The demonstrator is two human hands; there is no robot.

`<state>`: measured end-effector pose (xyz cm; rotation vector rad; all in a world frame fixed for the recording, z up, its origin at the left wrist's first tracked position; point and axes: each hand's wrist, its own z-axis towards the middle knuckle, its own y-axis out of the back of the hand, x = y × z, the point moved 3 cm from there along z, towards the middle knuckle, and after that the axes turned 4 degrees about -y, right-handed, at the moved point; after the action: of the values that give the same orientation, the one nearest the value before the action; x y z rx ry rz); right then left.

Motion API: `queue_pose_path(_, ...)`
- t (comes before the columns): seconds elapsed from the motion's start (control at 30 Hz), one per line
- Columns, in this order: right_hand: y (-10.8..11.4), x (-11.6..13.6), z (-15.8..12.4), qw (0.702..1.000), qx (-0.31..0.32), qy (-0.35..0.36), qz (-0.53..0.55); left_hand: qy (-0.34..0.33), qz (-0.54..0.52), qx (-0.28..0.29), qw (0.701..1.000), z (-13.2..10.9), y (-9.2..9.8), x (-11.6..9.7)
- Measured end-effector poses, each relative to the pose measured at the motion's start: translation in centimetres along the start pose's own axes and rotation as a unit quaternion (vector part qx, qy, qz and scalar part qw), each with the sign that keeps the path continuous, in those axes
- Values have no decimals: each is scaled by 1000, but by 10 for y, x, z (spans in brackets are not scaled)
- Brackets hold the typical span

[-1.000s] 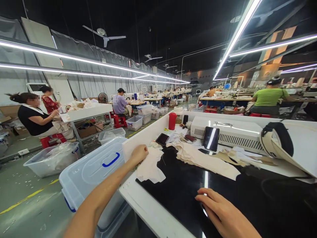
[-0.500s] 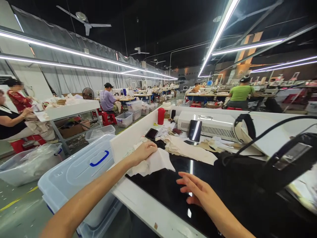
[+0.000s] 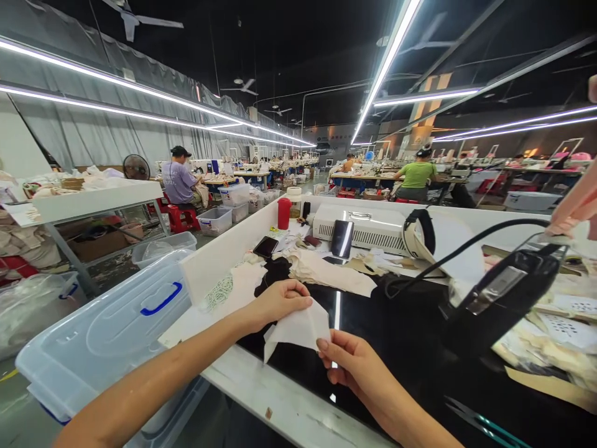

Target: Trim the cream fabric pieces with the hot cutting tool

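A small piece of white fabric (image 3: pixel 303 326) is stretched between my two hands, just over the glossy black tabletop (image 3: pixel 298 379). My left hand (image 3: pixel 280 303) pinches its upper edge between thumb and fingers. With thumb and forefinger, my right hand (image 3: pixel 352 361) grips the lower right corner. The fabric's lower left corner hangs down freely. Beyond my hands lies a stack of cream fabric pieces (image 3: pixel 336 274), with black cloth (image 3: pixel 274 272) beside it. Pale green cord (image 3: pixel 220 292) is heaped left of my left hand.
A black device with a cable (image 3: pixel 508 286) stands at right, near teal-handled pliers (image 3: pixel 485 423). Phones (image 3: pixel 265 247), a red cup (image 3: pixel 283 213) and a white vented machine (image 3: pixel 359 225) sit at the back. A lidded plastic bin (image 3: pixel 112 330) adjoins the table's left. Co-workers sit farther off.
My right hand has closed on the fabric's corner; it was apart from it before. My left hand has lifted the fabric and drawn it to the right. The view has turned right.
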<state>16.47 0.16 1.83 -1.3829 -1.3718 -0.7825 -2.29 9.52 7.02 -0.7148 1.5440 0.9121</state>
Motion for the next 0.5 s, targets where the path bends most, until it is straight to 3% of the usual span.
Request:
queue_pose_path(0.27, -5, -4, -7, 999, 30, -25, -7, -4, 0, -7, 1000, -5, -11, -5)
queue_pose_path(0.5, 2, -1, -12, 996, 82, -3, -46, -16, 5, -12, 1000, -4, -16, -6)
